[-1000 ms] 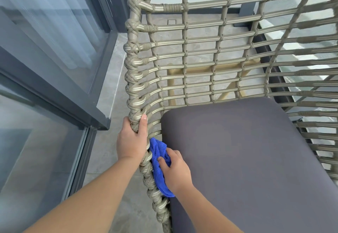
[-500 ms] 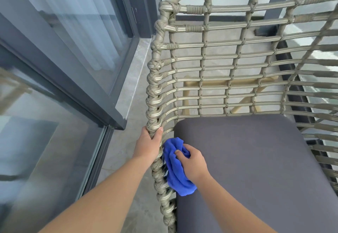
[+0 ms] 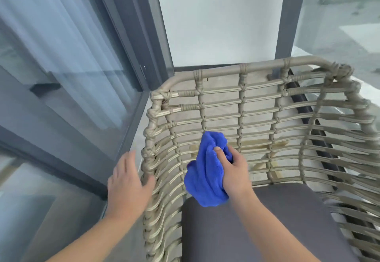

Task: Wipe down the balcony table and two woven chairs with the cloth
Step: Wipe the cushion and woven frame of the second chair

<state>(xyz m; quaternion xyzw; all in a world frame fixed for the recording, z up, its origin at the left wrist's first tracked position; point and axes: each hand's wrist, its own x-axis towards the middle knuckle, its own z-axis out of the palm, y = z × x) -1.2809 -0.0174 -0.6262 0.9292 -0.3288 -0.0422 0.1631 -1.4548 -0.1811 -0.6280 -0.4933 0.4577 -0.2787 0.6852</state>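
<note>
Right hand (image 3: 234, 171) clenched round bunched blue cloth (image 3: 207, 171), held against inner weave of woven chair (image 3: 242, 118), just above grey seat cushion (image 3: 267, 226). Left hand (image 3: 128, 181) released, fingers straight, beside chair's left edge. Cloth likely soft, light, floppy; best gripped wadded. Chair frame looks stiff, good bracing point

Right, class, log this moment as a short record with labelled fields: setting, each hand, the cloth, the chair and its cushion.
setting: balcony, glass sliding door to the left of the chair
left hand: left hand open, fingers straight, at the outer side of the chair's left edge
right hand: right hand grips the bunched cloth, thumb on top
cloth: blue cloth, held up in front of the chair's woven back
chair: woven chair, beige cord over a tube frame
cushion: grey seat cushion on the seat
</note>
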